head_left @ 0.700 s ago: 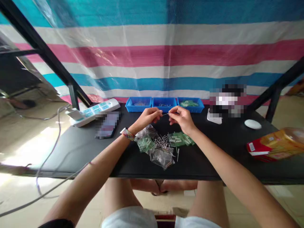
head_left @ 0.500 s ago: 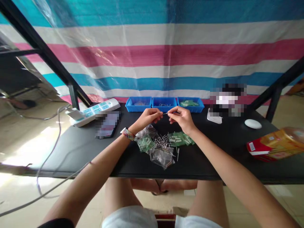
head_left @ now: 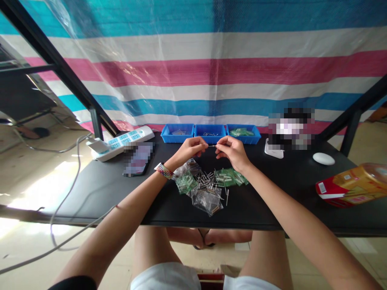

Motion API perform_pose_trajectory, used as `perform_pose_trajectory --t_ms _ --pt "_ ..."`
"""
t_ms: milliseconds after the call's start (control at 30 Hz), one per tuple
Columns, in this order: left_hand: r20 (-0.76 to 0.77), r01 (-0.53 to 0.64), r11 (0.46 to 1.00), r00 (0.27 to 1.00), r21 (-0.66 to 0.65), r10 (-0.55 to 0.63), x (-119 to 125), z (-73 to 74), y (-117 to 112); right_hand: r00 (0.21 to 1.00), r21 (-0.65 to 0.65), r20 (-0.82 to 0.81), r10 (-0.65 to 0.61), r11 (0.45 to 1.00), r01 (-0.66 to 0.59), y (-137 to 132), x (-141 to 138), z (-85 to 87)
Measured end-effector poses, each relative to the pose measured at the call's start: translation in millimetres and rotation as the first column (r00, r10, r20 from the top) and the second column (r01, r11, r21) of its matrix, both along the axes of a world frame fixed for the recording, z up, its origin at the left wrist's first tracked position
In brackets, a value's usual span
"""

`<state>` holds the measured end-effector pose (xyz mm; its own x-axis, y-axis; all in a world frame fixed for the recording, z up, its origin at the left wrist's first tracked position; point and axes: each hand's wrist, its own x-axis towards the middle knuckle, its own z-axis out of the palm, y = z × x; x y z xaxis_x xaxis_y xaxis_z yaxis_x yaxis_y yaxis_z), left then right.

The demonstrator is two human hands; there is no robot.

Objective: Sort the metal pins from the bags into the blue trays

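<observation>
The left hand (head_left: 190, 149) and right hand (head_left: 234, 152) pinch a thin metal pin (head_left: 212, 146) between their fingertips, above the black surface (head_left: 256, 205), between the middle blue tray (head_left: 209, 139) and a loose metal pile (head_left: 206, 179).

Left arm: short black sleeve (head_left: 74, 283), only its curved hem within view at the lower edge. Left wrist: narrow multicoloured band (head_left: 164, 170), woven in look, with a pale section at one end; fine pattern too small to read. Left hand (head_left: 191, 149) and right hand (head_left: 234, 152) ungloved; right forearm (head_left: 287, 205) bare. Lower body: very pale, near-white shorts (head_left: 165, 277), plain cloth, hems above bare knees.
</observation>
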<state>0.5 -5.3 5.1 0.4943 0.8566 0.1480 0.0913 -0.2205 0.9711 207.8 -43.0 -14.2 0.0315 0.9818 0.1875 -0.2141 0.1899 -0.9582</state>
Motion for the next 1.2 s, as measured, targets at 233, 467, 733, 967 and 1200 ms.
perform_pose_trajectory --t_ms 233,467,733,967,1200 --pt "-0.071 0.040 0.999 0.997 -0.027 -0.042 -2 -0.1 1 0.999 0.047 0.034 -0.020 0.999 0.018 -1 -1 -0.1" --pt "-0.018 0.026 1.000 0.999 -0.004 -0.026 -1 -3.1 1 0.999 0.034 0.051 -0.019 0.999 0.017 -1 1 3.3" --pt "0.036 0.019 0.998 0.999 0.063 -0.022 1 -2.1 2 0.999 -0.058 0.003 0.055 0.997 -0.054 -3 1 3.2" --pt "0.056 -0.015 1.000 0.998 0.026 0.014 -1 1.9 1 1.000 -0.013 0.021 -0.024 1.000 0.024 4 1 5.5" --pt "0.147 -0.091 0.995 0.984 -0.031 0.095 -6 0.4 8 0.903 0.248 0.270 -0.335 0.930 0.271 48 13 8.8"
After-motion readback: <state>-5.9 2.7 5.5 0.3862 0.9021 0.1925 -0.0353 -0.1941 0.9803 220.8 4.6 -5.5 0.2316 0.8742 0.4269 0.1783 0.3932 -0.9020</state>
